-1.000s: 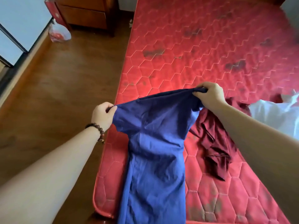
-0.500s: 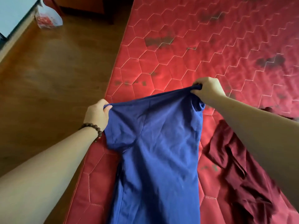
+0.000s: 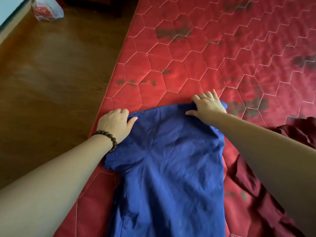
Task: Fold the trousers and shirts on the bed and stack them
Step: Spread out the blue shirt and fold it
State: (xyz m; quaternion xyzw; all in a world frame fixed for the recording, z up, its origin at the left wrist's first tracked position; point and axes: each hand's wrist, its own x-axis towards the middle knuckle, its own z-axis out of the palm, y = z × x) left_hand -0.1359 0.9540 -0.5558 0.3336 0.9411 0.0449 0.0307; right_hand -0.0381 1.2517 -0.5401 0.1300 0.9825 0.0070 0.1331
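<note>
**Blue shirt laid flat at the bed's near edge**

Brown wooden floor [image 3: 51, 79] on the left, then the red quilted bed [image 3: 222, 53]. The left hand [image 3: 113, 124] pinches the blue shirt [image 3: 171, 168] at one shoulder; the right hand [image 3: 207, 106] presses the other, fingers spread. The cloth looks light, soft and limp, best taken at shoulders or hem. A maroon garment [image 3: 256, 194] lies crumpled beside it. No writing is readable.

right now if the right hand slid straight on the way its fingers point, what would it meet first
Probably nothing but bare mattress. The right hand lies on the blue shirt at its top edge, fingers pointing up the bed, and no other thing shows in that line.
</note>
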